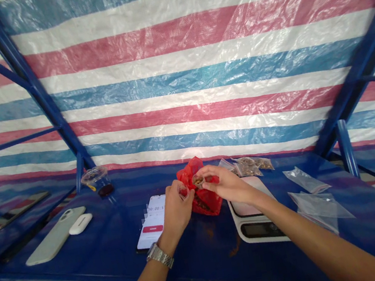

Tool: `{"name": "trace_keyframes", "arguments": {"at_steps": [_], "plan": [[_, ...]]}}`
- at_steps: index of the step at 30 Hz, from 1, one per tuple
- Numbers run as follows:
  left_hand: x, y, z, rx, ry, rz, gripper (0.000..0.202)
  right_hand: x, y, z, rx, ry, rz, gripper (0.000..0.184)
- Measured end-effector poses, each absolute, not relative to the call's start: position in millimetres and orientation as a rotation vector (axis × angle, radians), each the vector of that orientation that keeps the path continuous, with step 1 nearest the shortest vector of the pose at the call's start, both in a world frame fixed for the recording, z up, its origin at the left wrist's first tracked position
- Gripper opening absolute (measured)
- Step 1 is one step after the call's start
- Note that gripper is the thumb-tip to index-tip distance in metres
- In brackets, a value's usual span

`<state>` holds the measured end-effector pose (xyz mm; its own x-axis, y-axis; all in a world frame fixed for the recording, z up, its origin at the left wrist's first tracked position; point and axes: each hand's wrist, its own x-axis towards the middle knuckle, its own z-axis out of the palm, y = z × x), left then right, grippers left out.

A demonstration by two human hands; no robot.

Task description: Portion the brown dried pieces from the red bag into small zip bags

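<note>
Clear little bag [194, 182] with something brownish inside is held up between both hands over the middle of the bench [120, 252], just in front of a red plastic bag [204, 200] that sits there. In the head view, the left hand [177, 209], a metal watch [160, 255] on its wrist, has its grip pinched narrow on the bag's left side. The right hand [225, 184] pinches the right side with thumb and forefinger. A white scale [255, 225] lies right of the red bag, toward the near edge, and a lit phone [153, 223] lies left of it. Filled pouches [249, 164] lie along the far edge and empty pouches [312, 198] toward the right edge. A plastic cup [98, 180] stands at the far left corner, with a white case [80, 223] and a grey phone [54, 237] near the left edge.
</note>
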<state>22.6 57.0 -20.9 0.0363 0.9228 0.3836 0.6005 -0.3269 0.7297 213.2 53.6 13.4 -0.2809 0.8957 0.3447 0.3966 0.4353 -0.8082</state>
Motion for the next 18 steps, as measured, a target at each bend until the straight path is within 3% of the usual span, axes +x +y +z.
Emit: {"name": "trace_keyframes", "arguments": {"at_steps": [8, 12, 18], "plan": [[33.7, 48.0, -20.9, 1.934, 1.545, 1.175, 0.013, 188.5, 34.1, 30.9, -1.061, -2.211, 0.090, 0.038], [32.5, 50.9, -24.0, 1.953, 1.505, 1.183, 0.016, 185.9, 34.2, 29.5, -0.987, -2.245, 0.096, 0.043], [30.8, 51.9, -21.2, 1.923, 1.568, 1.175, 0.013, 191.1, 37.0, 32.2, -1.113, -2.169, 0.138, 0.035]]}}
